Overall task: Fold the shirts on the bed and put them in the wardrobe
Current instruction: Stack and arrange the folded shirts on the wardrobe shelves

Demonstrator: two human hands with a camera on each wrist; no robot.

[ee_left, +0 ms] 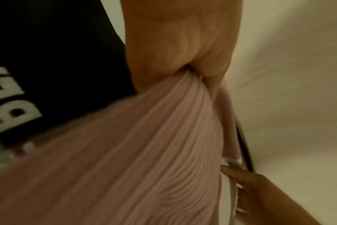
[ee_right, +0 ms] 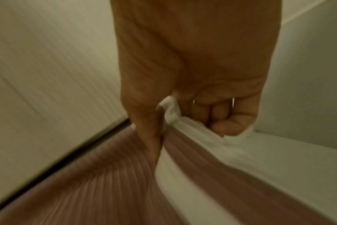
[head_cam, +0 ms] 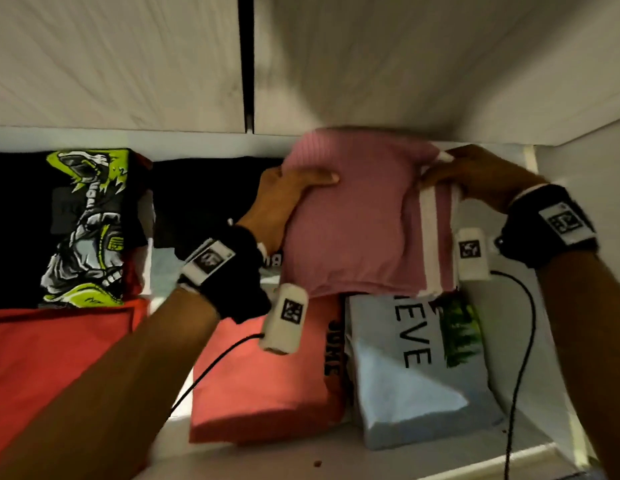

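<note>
A folded pink ribbed shirt [head_cam: 357, 216] with white stripes is held above the wardrobe shelf [head_cam: 530, 455], over the folded shirts lying there. My left hand [head_cam: 288, 199] grips its left edge, thumb on top and fingers underneath. My right hand [head_cam: 475, 178] pinches its right edge at the white stripe. In the left wrist view the pink shirt [ee_left: 135, 159] is bunched in the left hand [ee_left: 183, 60], with the right hand [ee_left: 260, 194] at the far edge. The right wrist view shows the right hand [ee_right: 192, 99] curled round the pink shirt [ee_right: 125, 182].
On the shelf lie a coral shirt [head_cam: 267, 386], a light blue printed shirt [head_cam: 412, 375], a black shirt with a green graphic [head_cam: 69, 223], a red shirt [head_cam: 49, 358] and a black lettered shirt [head_cam: 211, 202]. The wardrobe's white back panel [head_cam: 371, 64] and right wall [head_cam: 585, 168] are close.
</note>
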